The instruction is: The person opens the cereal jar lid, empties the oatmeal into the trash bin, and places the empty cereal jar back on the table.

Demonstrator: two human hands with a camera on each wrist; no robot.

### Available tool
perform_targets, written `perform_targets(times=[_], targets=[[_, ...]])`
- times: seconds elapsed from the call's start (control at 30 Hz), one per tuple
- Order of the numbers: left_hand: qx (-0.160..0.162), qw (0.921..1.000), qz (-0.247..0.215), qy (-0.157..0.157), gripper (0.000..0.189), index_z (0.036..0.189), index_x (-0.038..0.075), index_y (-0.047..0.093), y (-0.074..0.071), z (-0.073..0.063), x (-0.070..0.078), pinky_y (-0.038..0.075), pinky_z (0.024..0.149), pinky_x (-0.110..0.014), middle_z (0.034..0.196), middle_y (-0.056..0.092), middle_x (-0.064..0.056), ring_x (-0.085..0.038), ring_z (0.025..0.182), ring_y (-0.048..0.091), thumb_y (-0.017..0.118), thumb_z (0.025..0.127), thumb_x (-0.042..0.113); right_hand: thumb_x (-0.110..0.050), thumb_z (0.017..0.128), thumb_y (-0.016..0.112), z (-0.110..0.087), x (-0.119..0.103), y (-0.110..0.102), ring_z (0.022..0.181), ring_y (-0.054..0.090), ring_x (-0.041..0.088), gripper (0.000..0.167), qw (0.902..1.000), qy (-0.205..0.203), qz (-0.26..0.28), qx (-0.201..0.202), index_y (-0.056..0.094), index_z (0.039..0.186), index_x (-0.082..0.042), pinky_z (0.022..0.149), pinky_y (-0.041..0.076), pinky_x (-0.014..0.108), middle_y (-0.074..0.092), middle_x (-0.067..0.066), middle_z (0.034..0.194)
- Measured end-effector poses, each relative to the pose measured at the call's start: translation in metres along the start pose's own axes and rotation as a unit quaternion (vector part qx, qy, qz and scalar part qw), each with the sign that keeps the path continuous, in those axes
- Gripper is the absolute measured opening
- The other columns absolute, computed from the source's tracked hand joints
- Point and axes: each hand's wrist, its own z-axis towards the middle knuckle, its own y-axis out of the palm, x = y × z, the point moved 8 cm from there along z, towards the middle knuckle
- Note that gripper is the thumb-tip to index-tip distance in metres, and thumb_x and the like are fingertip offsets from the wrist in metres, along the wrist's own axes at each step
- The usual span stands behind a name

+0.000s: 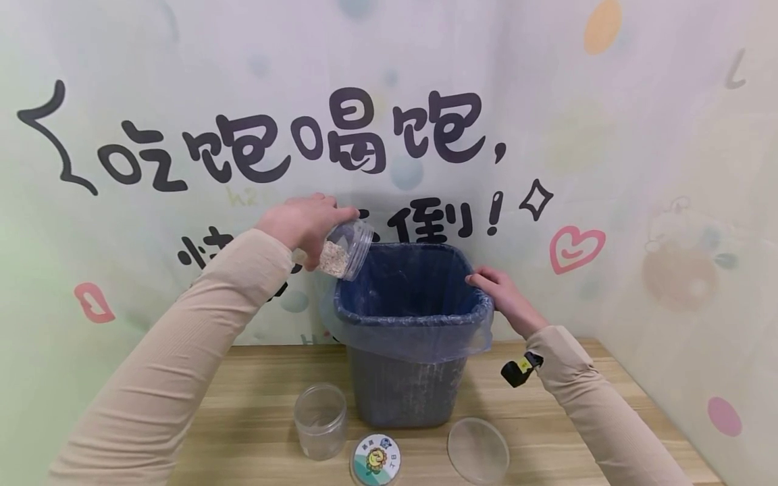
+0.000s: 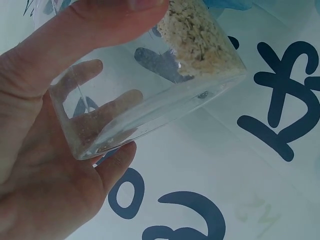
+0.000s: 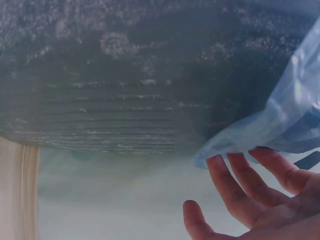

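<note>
My left hand (image 1: 304,226) grips a clear plastic jar (image 1: 358,246), tipped on its side with its threaded mouth over the left rim of a trash bin (image 1: 401,391). Pale flakes (image 2: 200,42), like oats, lie heaped toward the jar's mouth in the left wrist view. A translucent blue bag (image 1: 419,344) lines the bin and folds down over its rim. At the bin's right rim, my right hand (image 1: 501,293) holds on with the thumb on top. From the right wrist camera, several of its fingers (image 3: 235,195) show at the bag's hanging edge.
On the wooden table (image 1: 261,385) before the bin stand a second clear jar (image 1: 321,425), a round lid with a sunflower picture (image 1: 376,460) and a translucent disc-shaped lid (image 1: 478,450). A printed backdrop (image 1: 389,54) rises directly behind the bin.
</note>
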Motion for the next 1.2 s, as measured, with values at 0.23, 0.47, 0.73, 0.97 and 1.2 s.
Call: perform_targets(times=[0.23,0.47,0.73,0.97,1.2], targets=[[-0.004,1.0000,0.001,-0.003,0.100,0.142,0.014,0.041,0.0000,-0.0003,0.0007,0.050,0.082,-0.047,0.123,0.050,-0.018,-0.033,0.111,0.046,0.086,0.053,0.002,-0.027,0.099,0.045,-0.0011,-0.0008,0.0008,0.083,0.054,0.019,0.039,1.0000,-0.001,0.008,-0.004,0.054,0.114,0.008,0.075,0.048,0.030,0.057,0.017,0.102],[-0.010,0.9999,0.009,-0.005,0.099,0.142,0.014,0.041,0.0003,0.0005,0.0017,0.050,0.083,-0.047,0.124,0.050,-0.018,-0.033,0.113,0.045,0.086,0.054,0.003,-0.027,0.099,0.045,-0.0003,0.0004,0.0009,0.082,0.054,0.019,0.040,0.9999,-0.001,0.011,-0.002,0.054,0.114,0.009,0.074,0.049,0.030,0.057,0.018,0.102],[-0.015,0.9997,0.016,-0.006,0.100,0.143,0.015,0.040,0.0002,0.0005,0.0017,0.050,0.081,-0.045,0.123,0.049,-0.020,-0.033,0.112,0.046,0.087,0.055,0.004,-0.024,0.097,0.048,0.0021,0.0021,-0.0004,0.077,0.050,0.016,0.035,0.9998,-0.002,0.014,0.015,0.054,0.108,0.008,0.066,0.045,0.029,0.053,0.011,0.094],[-0.016,0.9998,0.013,-0.006,0.100,0.143,0.014,0.040,0.0004,0.0009,0.0018,0.050,0.082,-0.045,0.123,0.049,-0.020,-0.033,0.112,0.046,0.087,0.055,0.003,-0.024,0.097,0.049,0.0017,0.0015,-0.0006,0.077,0.050,0.017,0.034,0.9998,-0.001,0.013,0.014,0.054,0.106,0.008,0.066,0.045,0.029,0.052,0.007,0.090],[-0.015,0.9998,0.012,-0.011,0.101,0.143,0.015,0.040,-0.0006,0.0004,0.0017,0.050,0.082,-0.045,0.123,0.049,-0.019,-0.033,0.112,0.045,0.087,0.055,0.003,-0.024,0.097,0.049,0.0015,0.0005,-0.0011,0.078,0.050,0.017,0.034,0.9998,-0.004,0.013,0.015,0.055,0.106,0.008,0.067,0.045,0.029,0.053,0.008,0.092]])
